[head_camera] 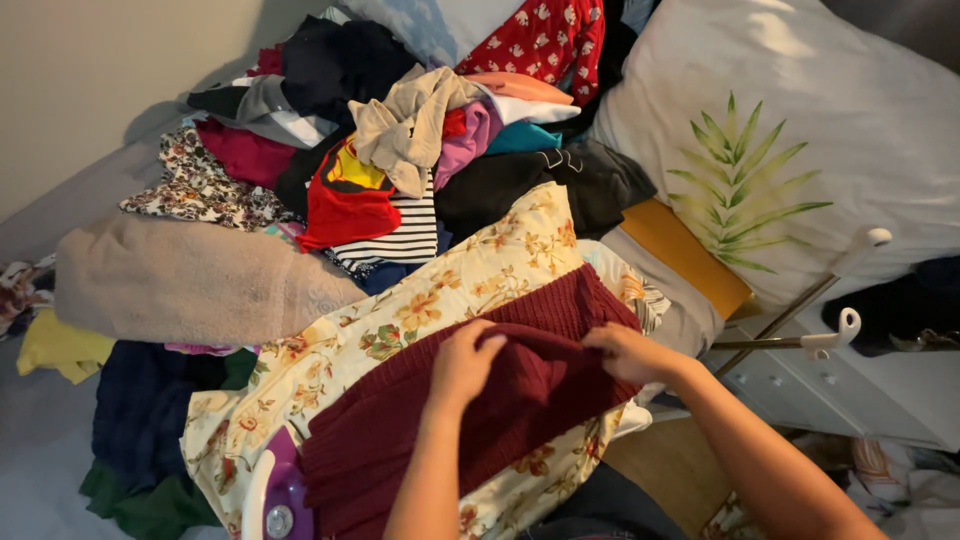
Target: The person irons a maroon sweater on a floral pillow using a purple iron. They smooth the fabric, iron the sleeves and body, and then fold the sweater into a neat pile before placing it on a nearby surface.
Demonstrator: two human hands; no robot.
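A dark red knitted garment (pixel 440 420) lies across a cream cloth with a floral print (pixel 450 290) in front of me. My left hand (pixel 462 362) grips a fold of the knit near its upper edge, fingers curled into the fabric. My right hand (pixel 628 352) pinches the same upper edge a little to the right. Both forearms reach in from the bottom of the view.
A heap of mixed clothes (pixel 400 130) covers the bed, with a beige towel (pixel 190 285) at left. A white pillow with a green leaf print (pixel 800 150) lies at right. A purple and white iron (pixel 278 500) sits at the bottom left; a metal rack (pixel 820 335) stands at right.
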